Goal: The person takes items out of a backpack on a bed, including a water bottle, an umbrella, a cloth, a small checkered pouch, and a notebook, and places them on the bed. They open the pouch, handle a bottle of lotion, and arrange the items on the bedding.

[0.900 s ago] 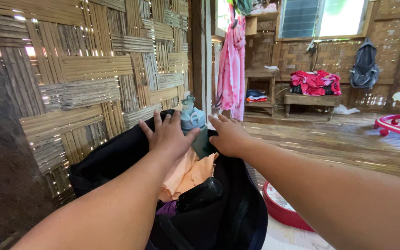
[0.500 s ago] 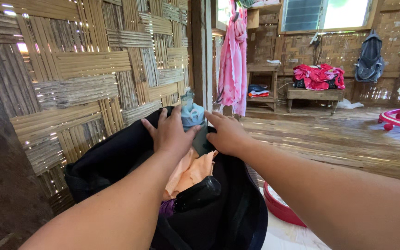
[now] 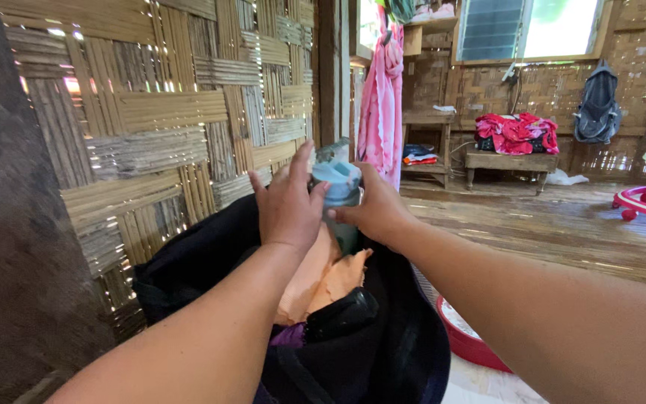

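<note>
left hand [image 3: 287, 206] and right hand [image 3: 374, 212] both grip a light blue plastic bottle [image 3: 338, 187] above an open black fabric bag [image 3: 211, 254].

Arms: two forearms showed, both bare from the lower edge of the view up to the wrists, with no sleeves in sight.
Left hand [image 3: 287, 208]: bare, no glove, no ring or bracelet visible on the back of it.
Right hand [image 3: 374, 212]: bare as well, no glove, nothing worn at the wrist.
Watch or bands: no part of one showed on either wrist.
Clothing: hidden outside the view, so its kind could not be told.
</note>
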